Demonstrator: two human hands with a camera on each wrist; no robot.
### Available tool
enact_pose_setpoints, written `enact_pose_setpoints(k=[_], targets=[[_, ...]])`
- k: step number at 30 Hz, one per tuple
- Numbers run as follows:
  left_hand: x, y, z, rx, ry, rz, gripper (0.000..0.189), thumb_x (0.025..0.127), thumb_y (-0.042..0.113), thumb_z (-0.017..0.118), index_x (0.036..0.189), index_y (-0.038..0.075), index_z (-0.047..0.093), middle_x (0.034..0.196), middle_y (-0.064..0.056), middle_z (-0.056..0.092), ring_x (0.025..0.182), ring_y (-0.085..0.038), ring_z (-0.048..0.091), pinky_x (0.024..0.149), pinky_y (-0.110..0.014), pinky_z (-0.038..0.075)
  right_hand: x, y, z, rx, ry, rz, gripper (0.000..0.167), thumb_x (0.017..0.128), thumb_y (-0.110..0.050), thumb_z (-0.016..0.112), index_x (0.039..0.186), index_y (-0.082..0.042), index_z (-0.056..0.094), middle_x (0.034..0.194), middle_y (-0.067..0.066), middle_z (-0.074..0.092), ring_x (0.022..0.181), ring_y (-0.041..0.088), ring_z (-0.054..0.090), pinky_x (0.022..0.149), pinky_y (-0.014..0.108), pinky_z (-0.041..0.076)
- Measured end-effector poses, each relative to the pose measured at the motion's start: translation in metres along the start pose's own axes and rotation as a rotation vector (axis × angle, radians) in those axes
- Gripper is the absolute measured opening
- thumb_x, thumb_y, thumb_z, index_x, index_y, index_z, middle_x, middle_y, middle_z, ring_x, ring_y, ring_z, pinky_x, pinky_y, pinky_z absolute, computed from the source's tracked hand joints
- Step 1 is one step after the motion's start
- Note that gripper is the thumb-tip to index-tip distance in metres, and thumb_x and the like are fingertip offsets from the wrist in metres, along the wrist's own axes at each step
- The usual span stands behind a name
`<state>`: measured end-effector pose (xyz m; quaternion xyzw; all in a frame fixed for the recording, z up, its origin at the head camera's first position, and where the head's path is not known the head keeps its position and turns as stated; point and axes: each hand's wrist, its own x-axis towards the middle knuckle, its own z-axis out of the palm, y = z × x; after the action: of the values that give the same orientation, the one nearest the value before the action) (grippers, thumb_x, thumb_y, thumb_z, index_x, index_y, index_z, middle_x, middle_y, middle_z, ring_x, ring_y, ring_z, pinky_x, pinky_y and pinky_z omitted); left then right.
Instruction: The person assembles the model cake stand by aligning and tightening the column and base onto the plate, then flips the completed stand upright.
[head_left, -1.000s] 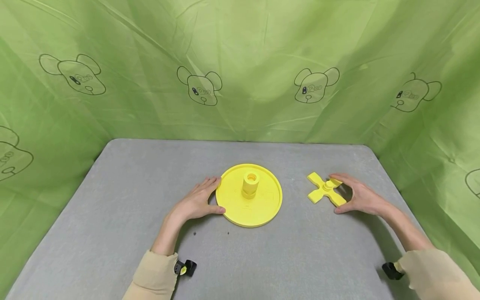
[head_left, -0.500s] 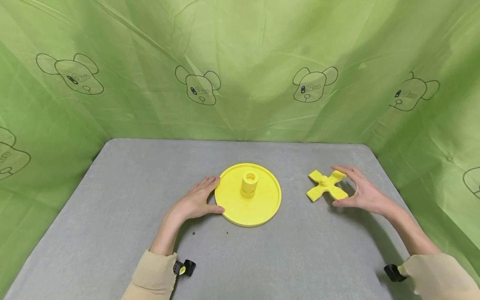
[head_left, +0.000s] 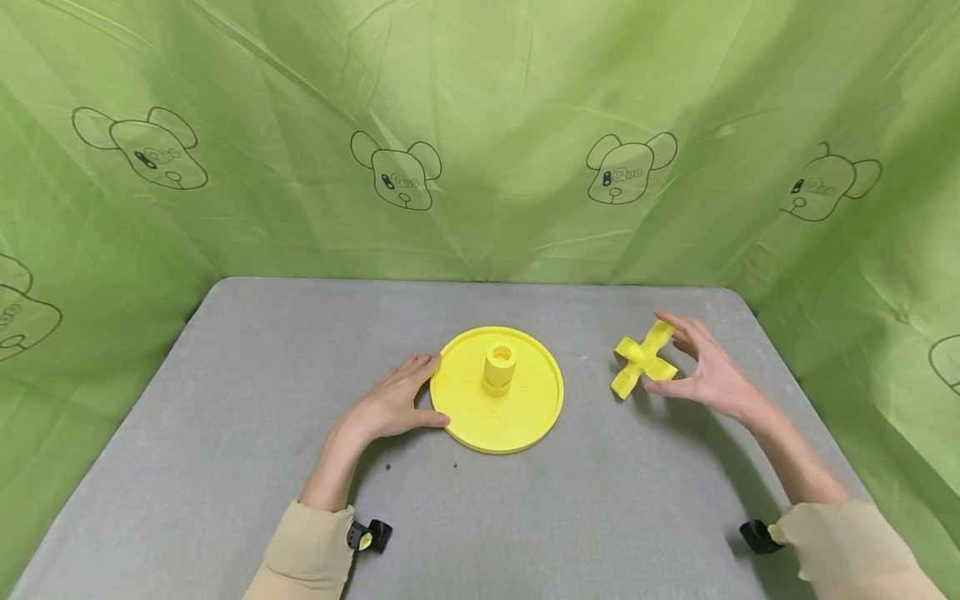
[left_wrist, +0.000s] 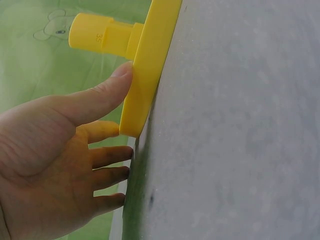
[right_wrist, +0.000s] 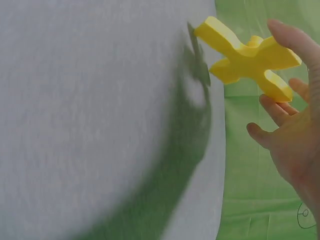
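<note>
A round yellow base (head_left: 465,408) with a raised rim lies flat on the table, and a hollow upright post (head_left: 499,367) rises from its middle. My left hand (head_left: 390,404) rests at the base's left edge, thumb and fingertips touching the rim, fingers fairly straight. In the left wrist view the thumb (left_wrist: 102,97) lies against the rim. To the right, my right hand (head_left: 708,367) holds a yellow cross-shaped piece (head_left: 641,357) with a small stub on it. Thumb and fingers pinch its near arms in the right wrist view, and the cross (right_wrist: 250,57) is tilted.
The grey table (head_left: 262,375) reaches back to a green curtain (head_left: 510,242) printed with bear heads, which also hangs at both sides. Dark specks lie on the table near my left wrist. Each wrist wears a black camera (head_left: 378,536).
My right hand has taken hold of the cross-shaped piece and tilted it, its right side rising and shifting slightly left. My left hand and the base have stayed in place.
</note>
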<state>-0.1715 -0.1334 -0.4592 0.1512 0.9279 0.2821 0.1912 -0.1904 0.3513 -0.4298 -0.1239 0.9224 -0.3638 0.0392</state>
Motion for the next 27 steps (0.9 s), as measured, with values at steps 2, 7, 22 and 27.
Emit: enact_pose_setpoints(k=[2,7,22,27], targets=[[0.0,0.0,0.0,-0.003,0.0,0.002,0.102,0.088,0.044,0.08,0.165,0.009,0.022,0.172,-0.016,0.021,0.162,-0.039,0.012,0.133,-0.058,0.01,0.002,-0.002,0.003,0.028,0.011,0.003,0.11,0.075,-0.026,0.093,0.162,-0.036,0.027,0.165,0.014,0.029,0.146,0.052,0.037,0.108,0.082,0.032],[0.0,0.0,0.0,-0.005,0.002,0.003,0.102,0.088,0.044,0.08,0.165,0.009,0.022,0.172,-0.016,0.021,0.162,-0.038,0.011,0.133,-0.058,0.01,0.005,-0.004,0.011,0.125,0.026,0.028,0.107,0.077,-0.022,0.091,0.162,-0.031,0.027,0.163,0.014,0.036,0.146,0.048,0.041,0.114,0.078,0.032],[0.0,0.0,0.0,-0.005,0.002,-0.004,0.102,0.088,0.044,0.08,0.165,0.008,0.023,0.172,-0.017,0.021,0.162,-0.039,0.012,0.133,-0.058,0.011,0.014,-0.009,0.032,0.397,0.069,0.018,0.1,0.085,-0.005,0.082,0.163,-0.021,0.023,0.162,0.019,0.037,0.129,0.001,0.052,0.125,0.061,0.03],[0.0,0.001,-0.001,-0.001,-0.003,-0.006,0.102,0.088,0.044,0.08,0.165,0.008,0.023,0.172,-0.017,0.022,0.162,-0.039,0.013,0.133,-0.058,0.011,0.018,-0.018,0.034,0.374,0.105,0.001,0.097,0.086,-0.008,0.082,0.163,-0.021,0.025,0.159,0.018,0.042,0.129,0.001,0.052,0.123,0.029,0.039]])
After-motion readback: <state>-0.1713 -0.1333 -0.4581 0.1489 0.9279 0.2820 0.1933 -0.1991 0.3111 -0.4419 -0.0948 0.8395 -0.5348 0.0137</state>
